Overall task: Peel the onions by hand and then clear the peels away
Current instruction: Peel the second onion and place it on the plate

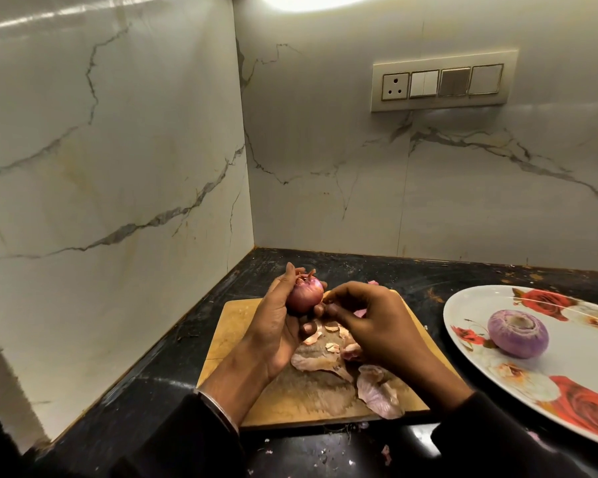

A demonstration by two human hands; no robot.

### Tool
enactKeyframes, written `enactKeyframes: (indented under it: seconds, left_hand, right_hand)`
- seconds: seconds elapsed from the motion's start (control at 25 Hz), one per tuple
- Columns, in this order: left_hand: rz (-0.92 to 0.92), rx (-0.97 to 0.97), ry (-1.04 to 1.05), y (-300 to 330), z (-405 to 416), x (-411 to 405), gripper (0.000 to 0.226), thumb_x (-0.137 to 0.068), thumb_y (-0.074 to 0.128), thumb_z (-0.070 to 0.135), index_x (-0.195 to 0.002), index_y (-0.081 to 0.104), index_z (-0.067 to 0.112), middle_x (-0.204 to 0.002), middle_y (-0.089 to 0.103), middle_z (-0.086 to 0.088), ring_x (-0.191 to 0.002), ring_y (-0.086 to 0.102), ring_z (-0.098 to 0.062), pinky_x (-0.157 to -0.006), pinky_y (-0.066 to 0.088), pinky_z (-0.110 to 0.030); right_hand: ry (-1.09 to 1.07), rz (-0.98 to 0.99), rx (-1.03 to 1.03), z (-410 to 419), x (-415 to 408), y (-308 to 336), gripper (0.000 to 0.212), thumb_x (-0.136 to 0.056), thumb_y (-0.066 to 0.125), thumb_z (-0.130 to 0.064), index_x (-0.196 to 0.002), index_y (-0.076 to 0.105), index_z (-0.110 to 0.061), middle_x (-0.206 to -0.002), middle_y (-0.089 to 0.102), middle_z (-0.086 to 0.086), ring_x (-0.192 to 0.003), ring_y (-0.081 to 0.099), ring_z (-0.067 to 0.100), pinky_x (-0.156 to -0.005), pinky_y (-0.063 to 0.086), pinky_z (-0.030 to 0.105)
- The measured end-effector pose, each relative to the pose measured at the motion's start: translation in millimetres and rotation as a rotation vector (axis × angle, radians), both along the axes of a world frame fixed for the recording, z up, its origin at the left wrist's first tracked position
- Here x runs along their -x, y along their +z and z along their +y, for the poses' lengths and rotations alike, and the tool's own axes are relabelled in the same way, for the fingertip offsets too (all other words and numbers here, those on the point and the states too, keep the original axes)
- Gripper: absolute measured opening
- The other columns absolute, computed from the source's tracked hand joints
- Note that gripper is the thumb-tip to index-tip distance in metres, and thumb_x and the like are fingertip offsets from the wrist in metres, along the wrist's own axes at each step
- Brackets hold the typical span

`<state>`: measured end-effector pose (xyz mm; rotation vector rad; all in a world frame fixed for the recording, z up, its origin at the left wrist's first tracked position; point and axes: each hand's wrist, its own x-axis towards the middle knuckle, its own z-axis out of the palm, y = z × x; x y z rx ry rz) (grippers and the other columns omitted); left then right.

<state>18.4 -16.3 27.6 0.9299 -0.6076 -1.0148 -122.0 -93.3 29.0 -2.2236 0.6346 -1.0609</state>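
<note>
While the left hand cups a red onion above the wooden chopping board, right hand pinching its skin, peels littering the board's near edge, peeled onion on the floral plate at the worktop's right edge, marble walls boxing in the far-left corner.

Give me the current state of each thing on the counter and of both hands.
Onion in hand: skin still on, held above the board.
Left hand: grips that onion.
Right hand: fingertips pinch at the onion's side.
Onion on plate: peeled, resting on the plate.
Plate: on the counter, right of the board.
Peels: loose on the board, not cleared.
Cutting board: flat on the counter.
</note>
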Motion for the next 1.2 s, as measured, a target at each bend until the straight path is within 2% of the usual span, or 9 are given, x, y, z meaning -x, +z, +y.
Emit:
enactKeyframes:
  seconds: [0.08,0.2,0.32,0.6,0.76,0.88,1.04,1.2]
  left_hand:
    - [-0.073,-0.027,-0.020,1.0,1.0,3.0,0.051,-0.090,0.053,0.053,-0.122,0.056,0.014,-0.094,0.066,-0.012,-0.062,0.057,-0.014,-0.044,0.039,-0.021]
    - [-0.203,-0.060,-0.086,0.4,2.4,7.5,0.051,-0.093,0.051,0.053,-0.124,0.055,0.013,-0.092,0.064,-0.009,-0.063,0.056,-0.015,-0.044,0.037,-0.022]
    - [-0.279,-0.076,-0.124,-1.0,2.4,10.1,0.052,-0.092,0.052,0.051,-0.125,0.056,0.011,-0.099,0.061,-0.013,-0.064,0.056,-0.017,-0.043,0.039,-0.023]
    - [-0.309,-0.060,-0.150,-0.5,5.0,10.6,0.051,-0.089,0.055,0.049,-0.125,0.055,0.013,-0.100,0.061,-0.011,-0.064,0.056,-0.016,-0.044,0.039,-0.023]
    - [-0.319,-0.052,-0.156,-1.0,5.1,11.6,0.053,-0.085,0.056,0.049,-0.124,0.056,0.014,-0.104,0.059,-0.013,-0.064,0.056,-0.016,-0.046,0.038,-0.024]
    - [-0.337,-0.044,-0.150,-1.1,4.5,11.4,0.050,-0.087,0.056,0.047,-0.124,0.056,0.014,-0.106,0.059,-0.013,-0.064,0.056,-0.016,-0.047,0.037,-0.025]
    - [-0.368,-0.025,-0.111,-1.7,4.5,12.0,0.034,-0.095,0.054,0.039,-0.120,0.057,0.017,-0.107,0.061,-0.012,-0.065,0.058,-0.017,-0.050,0.038,-0.027]
    - [-0.492,0.008,-0.095,-7.4,2.0,11.7,0.017,-0.101,0.053,0.031,-0.116,0.061,0.029,-0.124,0.052,-0.020,-0.078,0.059,-0.023,-0.061,0.046,-0.032]
  right_hand:
    - [0.007,-0.120,-0.062,3.8,-0.4,2.7,0.014,-0.085,0.074,-0.019,-0.099,0.071,-0.021,-0.083,0.070,-0.008,-0.080,0.065,0.001,-0.067,0.049,0.010]
    - [0.014,-0.189,-0.047,4.7,-1.1,1.8,0.024,-0.082,0.077,-0.015,-0.104,0.070,-0.022,-0.083,0.067,-0.009,-0.083,0.064,0.003,-0.068,0.051,0.013]
    - [-0.026,-0.223,-0.010,1.4,-1.4,-0.6,0.014,-0.081,0.078,-0.010,-0.091,0.071,-0.019,-0.084,0.069,-0.009,-0.084,0.066,0.005,-0.071,0.053,0.016]
    - [-0.031,-0.145,0.051,1.7,-0.1,2.0,0.020,-0.080,0.078,-0.010,-0.093,0.068,-0.021,-0.084,0.066,-0.013,-0.085,0.061,0.000,-0.069,0.050,0.012]
    - [-0.061,-0.164,0.058,2.0,-0.2,1.0,0.013,-0.080,0.078,-0.007,-0.083,0.069,-0.015,-0.075,0.066,-0.010,-0.078,0.062,0.002,-0.064,0.048,0.010]
    - [-0.073,-0.197,0.041,2.7,-1.7,-0.2,0.016,-0.080,0.078,-0.004,-0.078,0.068,-0.017,-0.071,0.066,-0.009,-0.072,0.062,0.004,-0.062,0.045,0.009]
    - [-0.052,-0.214,-0.103,5.2,-3.5,0.2,0.009,-0.084,0.075,-0.009,-0.080,0.070,-0.016,-0.073,0.068,-0.006,-0.071,0.062,0.003,-0.064,0.047,0.012]
    - [0.003,-0.232,-0.366,3.2,-2.9,-0.3,0.009,-0.090,0.069,-0.012,-0.082,0.066,-0.013,-0.075,0.065,0.004,-0.070,0.059,0.014,-0.060,0.048,0.023]
